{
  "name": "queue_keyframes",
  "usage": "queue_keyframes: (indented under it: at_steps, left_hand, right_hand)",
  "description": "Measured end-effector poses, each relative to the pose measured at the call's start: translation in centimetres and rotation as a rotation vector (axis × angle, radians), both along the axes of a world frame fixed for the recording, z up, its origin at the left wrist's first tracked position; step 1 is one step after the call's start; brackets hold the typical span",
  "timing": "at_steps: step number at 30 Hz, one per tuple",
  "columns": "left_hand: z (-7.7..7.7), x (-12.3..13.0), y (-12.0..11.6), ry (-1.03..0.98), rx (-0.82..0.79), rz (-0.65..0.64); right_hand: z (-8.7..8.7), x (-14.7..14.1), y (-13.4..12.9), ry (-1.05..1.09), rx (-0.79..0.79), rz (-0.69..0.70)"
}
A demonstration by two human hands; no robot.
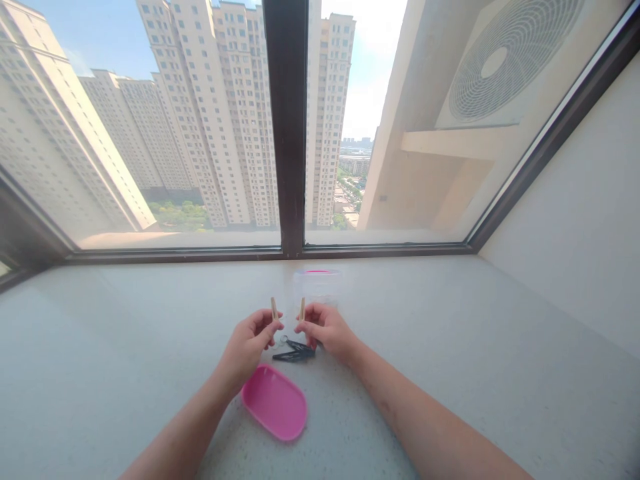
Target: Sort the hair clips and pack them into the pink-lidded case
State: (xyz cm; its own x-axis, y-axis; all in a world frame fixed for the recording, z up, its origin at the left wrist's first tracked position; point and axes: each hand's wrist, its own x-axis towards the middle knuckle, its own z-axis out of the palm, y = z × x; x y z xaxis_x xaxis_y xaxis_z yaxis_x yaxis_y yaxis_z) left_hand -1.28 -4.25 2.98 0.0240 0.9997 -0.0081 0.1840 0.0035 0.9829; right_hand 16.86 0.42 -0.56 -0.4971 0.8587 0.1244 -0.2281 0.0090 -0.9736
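Between thumb and fingers, my left hand (254,337) pinches a small light wooden clip (274,309), held upright. A similar wooden clip (302,309) stands upright in the pinch of my right hand (327,328). The two clips are apart, with a small gap between the hands. Just below them, several black clip-like pieces (295,353) lie in a small pile on the pale surface, close to my right fingertips. Nearer to me is a pink oval tray (278,404), its upper left edge beside my left wrist.
Behind my right hand stands a clear container (317,288) with a pink mark at its rim. The pale speckled sill (450,333) runs up to a dark window frame (291,133). A white wall (575,220) bounds the right side.
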Motion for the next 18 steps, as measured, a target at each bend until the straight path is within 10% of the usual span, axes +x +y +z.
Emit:
queue_keyframes:
  at_steps: [18]
  left_hand:
    - [1.3,0.5,-0.4,0.000,0.004,0.034]
  right_hand:
    - [0.1,0.0,0.0,-0.002,-0.009,-0.005]
